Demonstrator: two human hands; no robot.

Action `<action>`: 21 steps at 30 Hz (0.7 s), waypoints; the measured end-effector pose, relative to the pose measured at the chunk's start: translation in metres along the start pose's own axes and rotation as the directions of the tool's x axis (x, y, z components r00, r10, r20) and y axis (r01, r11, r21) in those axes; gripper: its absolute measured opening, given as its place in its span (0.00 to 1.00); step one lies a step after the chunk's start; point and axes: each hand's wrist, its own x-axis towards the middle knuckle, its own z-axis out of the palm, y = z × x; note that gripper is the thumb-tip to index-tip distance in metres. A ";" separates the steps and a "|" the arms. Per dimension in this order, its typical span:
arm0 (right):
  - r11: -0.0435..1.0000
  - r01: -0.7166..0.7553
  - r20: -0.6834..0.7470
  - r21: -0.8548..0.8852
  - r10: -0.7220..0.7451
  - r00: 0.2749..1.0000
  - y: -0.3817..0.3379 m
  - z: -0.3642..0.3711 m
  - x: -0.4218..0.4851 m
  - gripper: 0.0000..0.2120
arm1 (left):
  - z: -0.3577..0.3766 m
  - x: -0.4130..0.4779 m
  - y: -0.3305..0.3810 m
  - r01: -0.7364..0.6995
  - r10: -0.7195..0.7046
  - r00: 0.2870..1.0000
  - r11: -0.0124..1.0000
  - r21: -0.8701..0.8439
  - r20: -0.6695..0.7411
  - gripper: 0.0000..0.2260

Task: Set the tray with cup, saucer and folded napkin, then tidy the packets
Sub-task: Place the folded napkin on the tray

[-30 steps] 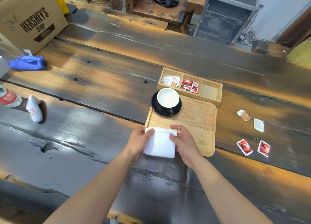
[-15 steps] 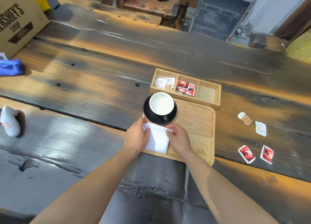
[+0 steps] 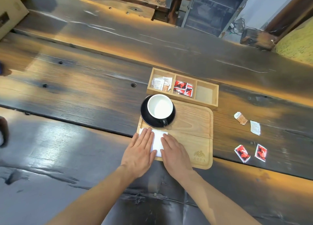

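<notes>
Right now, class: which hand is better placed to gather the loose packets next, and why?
Right. The four loose packets lie on the table right of the tray, nearer the right hand. The left hand would cross over the napkin.

Lighting: the dark wooden table point(image 3: 84, 92) is being lit unevenly, warm orange patches being mixed with cool bluish glare at the near left. The inside of the white cup point(image 3: 160, 106) is being blown out. Edges are being bent by wide-angle distortion; left margin objects are being smeared by blur.
</notes>
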 end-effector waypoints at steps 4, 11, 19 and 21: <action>0.999 0.036 0.030 0.002 -0.036 0.999 0.007 0.002 -0.004 0.26 | -0.001 -0.001 -0.001 0.014 -0.013 1.000 0.999 0.042 -0.006 0.30; 0.968 -0.085 -0.172 0.235 0.127 0.977 0.053 -0.035 -0.032 0.20 | -0.028 0.011 0.049 0.025 -0.031 0.984 0.999 -0.037 -0.175 0.26; 0.867 -0.372 -0.202 0.331 0.451 0.869 0.227 -0.067 -0.113 0.11 | -0.036 0.071 0.205 0.066 -0.104 0.988 0.952 -0.297 -0.112 0.13; 0.820 -0.460 -0.149 0.341 0.531 0.835 0.272 -0.070 -0.131 0.10 | -0.030 0.088 0.244 0.099 -0.135 0.988 0.917 -0.387 -0.068 0.12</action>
